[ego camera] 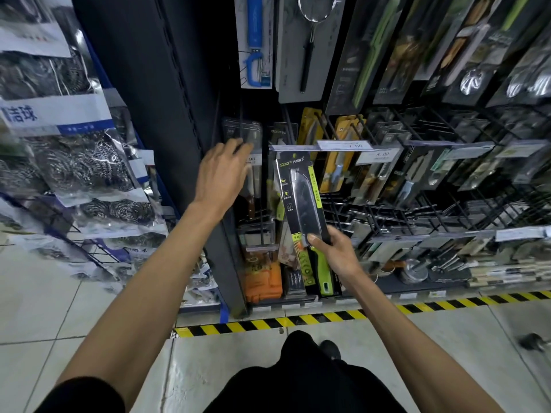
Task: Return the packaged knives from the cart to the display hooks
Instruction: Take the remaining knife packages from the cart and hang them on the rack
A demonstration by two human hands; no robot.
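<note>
My right hand [337, 254] grips a packaged knife [301, 201] by its lower part, near the green handle; the black card with green trim stands almost upright in front of the display. My left hand [222, 171] reaches to the leftmost column of hooks, its fingers touching a clear knife package [247, 135] that hangs there. A display hook [293, 148] with a price strip sits just above the top of the held package. More packaged knives [340, 162] hang to the right. The cart is not visible.
A dark shelf upright [167, 114] stands left of the hooks, with bags of steel scourers [89, 168] beyond it. Rows of wire hooks [417, 204] carry kitchen tools to the right. Yellow-black floor tape [298, 320] runs along the shelf base. A caster wheel [533, 341] shows at lower right.
</note>
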